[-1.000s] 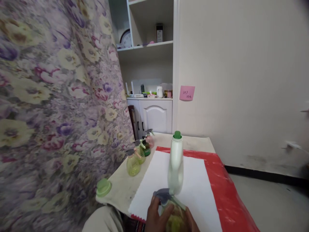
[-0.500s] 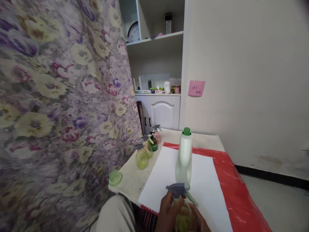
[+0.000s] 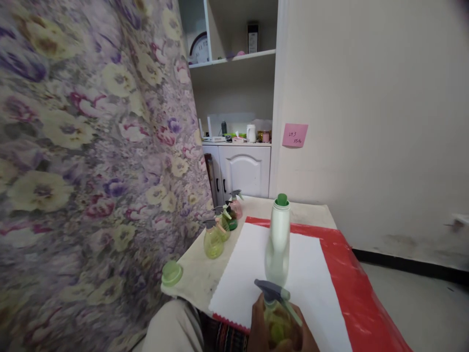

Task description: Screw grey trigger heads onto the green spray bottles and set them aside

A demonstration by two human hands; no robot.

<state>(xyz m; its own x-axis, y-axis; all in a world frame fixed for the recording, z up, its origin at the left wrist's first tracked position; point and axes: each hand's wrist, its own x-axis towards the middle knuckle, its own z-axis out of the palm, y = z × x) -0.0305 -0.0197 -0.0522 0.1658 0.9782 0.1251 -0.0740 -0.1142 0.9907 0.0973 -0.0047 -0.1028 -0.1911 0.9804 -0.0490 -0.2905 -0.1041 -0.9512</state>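
Observation:
Close to my body at the bottom of the view is a yellow-green spray bottle (image 3: 278, 325) with a grey trigger head. My left hand (image 3: 258, 325) is closed round its left side. Along the right side my right hand (image 3: 306, 332) grips the same bottle; the lower fingers of both hands are cut off by the frame. Just beyond stands a tall pale green bottle (image 3: 279, 239), upright, its cap off and a green spout showing in the neck. A light green cap (image 3: 172, 273) lies at the table's left corner.
Several spray bottles line the table's left edge: yellow-green (image 3: 213, 243), dark green (image 3: 231, 220) and pink (image 3: 236, 208) among them. A white sheet (image 3: 242, 269) lies over red plastic (image 3: 348, 264). A floral curtain (image 3: 91, 171) hangs at left; a wall (image 3: 366, 122) rises behind.
My left hand has shifted from near the spray head down to the bottle's left side. The spray bottle has moved slightly right. The view has shifted a little.

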